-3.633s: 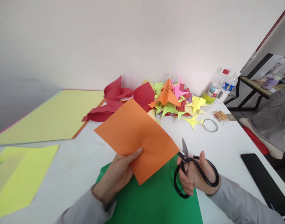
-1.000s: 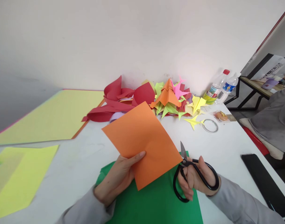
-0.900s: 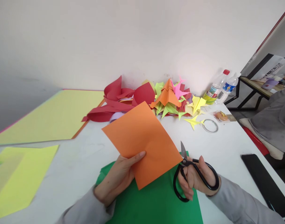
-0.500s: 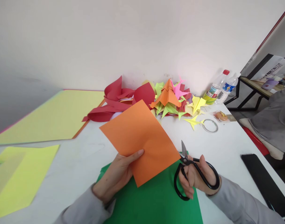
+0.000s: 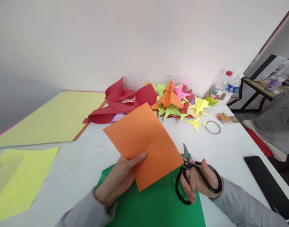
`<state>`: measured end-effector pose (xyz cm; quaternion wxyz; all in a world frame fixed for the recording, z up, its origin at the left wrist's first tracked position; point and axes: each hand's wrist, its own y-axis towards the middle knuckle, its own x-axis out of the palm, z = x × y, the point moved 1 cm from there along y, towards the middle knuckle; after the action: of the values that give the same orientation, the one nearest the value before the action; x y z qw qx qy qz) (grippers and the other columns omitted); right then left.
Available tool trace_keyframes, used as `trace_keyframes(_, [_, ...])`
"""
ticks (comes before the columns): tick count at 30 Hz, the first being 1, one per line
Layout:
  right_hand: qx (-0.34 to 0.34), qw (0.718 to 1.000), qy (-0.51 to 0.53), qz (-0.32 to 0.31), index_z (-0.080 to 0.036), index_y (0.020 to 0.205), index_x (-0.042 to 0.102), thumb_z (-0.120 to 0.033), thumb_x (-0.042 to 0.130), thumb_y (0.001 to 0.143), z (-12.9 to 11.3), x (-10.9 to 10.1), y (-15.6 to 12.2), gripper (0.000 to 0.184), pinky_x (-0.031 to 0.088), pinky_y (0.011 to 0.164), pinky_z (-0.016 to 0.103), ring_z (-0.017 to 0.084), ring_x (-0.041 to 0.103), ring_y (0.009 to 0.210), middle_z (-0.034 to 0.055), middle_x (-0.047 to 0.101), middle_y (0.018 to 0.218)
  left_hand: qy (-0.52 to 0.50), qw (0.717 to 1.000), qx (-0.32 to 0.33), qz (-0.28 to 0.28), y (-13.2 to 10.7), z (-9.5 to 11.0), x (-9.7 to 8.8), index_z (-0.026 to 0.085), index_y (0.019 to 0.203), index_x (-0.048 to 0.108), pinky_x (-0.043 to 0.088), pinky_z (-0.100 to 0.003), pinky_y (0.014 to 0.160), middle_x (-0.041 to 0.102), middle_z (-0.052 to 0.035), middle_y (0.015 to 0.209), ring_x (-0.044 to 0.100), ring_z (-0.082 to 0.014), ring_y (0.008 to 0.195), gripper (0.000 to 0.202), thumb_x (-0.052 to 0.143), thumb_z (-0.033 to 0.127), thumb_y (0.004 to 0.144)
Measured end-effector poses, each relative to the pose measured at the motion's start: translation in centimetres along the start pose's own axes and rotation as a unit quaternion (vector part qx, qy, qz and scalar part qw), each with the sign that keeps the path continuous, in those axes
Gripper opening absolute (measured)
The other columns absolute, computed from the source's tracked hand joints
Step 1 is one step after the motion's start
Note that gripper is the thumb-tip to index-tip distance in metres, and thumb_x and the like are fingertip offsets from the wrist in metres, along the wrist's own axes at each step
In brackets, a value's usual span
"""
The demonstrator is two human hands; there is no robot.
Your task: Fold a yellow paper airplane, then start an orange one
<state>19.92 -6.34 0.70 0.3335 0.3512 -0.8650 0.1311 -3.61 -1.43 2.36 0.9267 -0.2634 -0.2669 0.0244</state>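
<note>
An orange sheet of paper (image 5: 149, 138) is pinched near its lower left edge by my left hand (image 5: 120, 176), thumb on top and fingers beneath. My right hand (image 5: 198, 179) is wrapped in the handles of black-handled scissors (image 5: 187, 162). Their blades are spread, and the right corner of the orange sheet lies at them; one blade is partly hidden there, so I cannot tell whether the paper is between them. Below both hands, green paper (image 5: 158, 208) lies on the white table (image 5: 83, 173).
Yellow sheets (image 5: 40, 179) and a large pale yellow sheet (image 5: 52, 119) lie left. At the back are red paper strips (image 5: 102, 113) and a folded paper pile (image 5: 170, 101). A tape roll (image 5: 213, 127), bottles (image 5: 220, 88) and a black flat object (image 5: 267, 186) are right. A seated person (image 5: 279, 119) is beyond.
The orange sheet has shifted slightly right and tilted a little in my left hand. The scissors have moved slightly left and down, their blades still spread.
</note>
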Motion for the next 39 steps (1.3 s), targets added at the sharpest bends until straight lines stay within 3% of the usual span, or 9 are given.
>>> trace_keyframes(10, [0.014, 1.000, 0.002, -0.010, -0.015, 0.077, 0.062, -0.080, 0.040, 0.083, -0.32, 0.23, -0.01, 0.069, 0.037, 0.044, 0.023, 0.009, 0.048, 0.043, 0.0002, 0.056, 0.061, 0.013, 1.000, 0.004, -0.011, -0.16, -0.17, -0.03, 0.024, 0.130, 0.059, 0.060, -0.036, 0.090, 0.066, -0.0105, 0.130, 0.065, -0.0317, 0.115, 0.073, 0.086, 0.018, 0.063])
trace_keyframes(18, [0.003, 1.000, 0.020, 0.014, -0.016, 0.110, 0.059, -0.078, 0.040, 0.085, 0.29, -0.05, -0.07, 0.069, 0.041, 0.042, 0.025, 0.010, 0.049, 0.043, 0.0005, 0.060, 0.066, 0.007, 1.000, -0.013, -0.017, -0.68, -0.53, 0.51, 0.024, 0.131, 0.059, 0.060, -0.038, 0.093, 0.068, -0.0099, 0.127, 0.065, -0.0318, 0.115, 0.072, 0.085, 0.017, 0.064])
trace_keyframes(25, [-0.002, 1.000, 0.012, 0.025, -0.014, 0.078, 0.063, -0.080, 0.042, 0.082, 0.02, 0.29, 0.10, 0.070, 0.036, 0.041, 0.022, 0.009, 0.049, 0.044, 0.0018, 0.058, 0.063, 0.003, 1.000, -0.015, -0.006, -0.70, -0.51, 0.44, 0.024, 0.132, 0.058, 0.060, -0.037, 0.091, 0.068, -0.0096, 0.127, 0.066, -0.0312, 0.113, 0.072, 0.083, 0.015, 0.065])
trace_keyframes(31, [-0.008, 1.000, -0.004, 0.010, -0.012, 0.074, 0.063, -0.082, 0.032, 0.083, -0.29, 0.28, 0.10, 0.077, 0.034, 0.041, 0.022, 0.009, 0.047, 0.042, 0.0011, 0.053, 0.058, -0.003, 1.000, -0.011, 0.010, -0.33, -0.43, 0.33, 0.023, 0.132, 0.058, 0.060, -0.037, 0.091, 0.069, -0.0104, 0.125, 0.068, -0.0306, 0.110, 0.070, 0.080, 0.010, 0.067])
trace_keyframes(39, [-0.001, 1.000, -0.014, 0.016, -0.013, 0.073, 0.062, -0.083, 0.037, 0.081, -0.24, -0.03, -0.13, 0.075, 0.038, 0.042, 0.023, 0.009, 0.047, 0.044, 0.0013, 0.055, 0.061, -0.005, 1.000, -0.003, 0.004, -0.33, -0.15, 0.13, 0.023, 0.133, 0.057, 0.063, -0.033, 0.086, 0.066, -0.0102, 0.129, 0.067, -0.0300, 0.112, 0.070, 0.081, 0.011, 0.068])
